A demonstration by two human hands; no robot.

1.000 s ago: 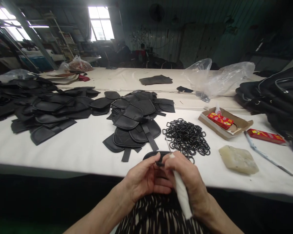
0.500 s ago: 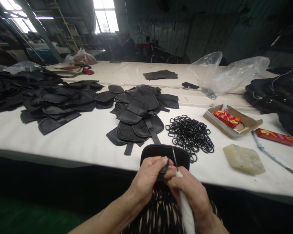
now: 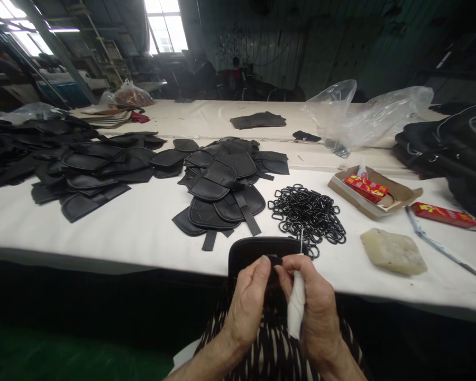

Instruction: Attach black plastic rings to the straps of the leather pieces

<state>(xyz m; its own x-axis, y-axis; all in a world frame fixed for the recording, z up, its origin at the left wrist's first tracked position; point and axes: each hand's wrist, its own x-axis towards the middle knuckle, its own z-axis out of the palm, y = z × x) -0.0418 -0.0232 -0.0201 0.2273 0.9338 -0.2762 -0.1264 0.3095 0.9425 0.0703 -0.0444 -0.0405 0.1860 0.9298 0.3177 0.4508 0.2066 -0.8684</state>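
Observation:
At the table's near edge a black rounded leather flap [image 3: 243, 253] stands tilted in front of me. My left hand [image 3: 248, 296] is closed, its thumb and fingers pinching a short black strap [image 3: 275, 260] on the flap. From the other side, the thumb and forefinger of my right hand [image 3: 318, 299] meet the strap's end. That same hand keeps an awl [image 3: 295, 307] in its grip, white handle downward and thin metal shaft pointing up. Just beyond lies a heap of black D-rings [image 3: 307, 214]. Fingers hide the strap's lower part.
Piles of black leather flaps [image 3: 216, 180] cover the table's middle and left. On the right are a cardboard box [image 3: 337, 188] with red packets, a pale yellowish block [image 3: 392, 253], a blue-grey thin tool [image 3: 440, 246] and black bags [image 3: 432, 143]. Plastic bags [image 3: 381, 119] lie behind.
My right hand has turned, so the awl stands more upright and its shaft has shifted right. My left hand keeps its pinch on the strap, whose end now bends between both hands.

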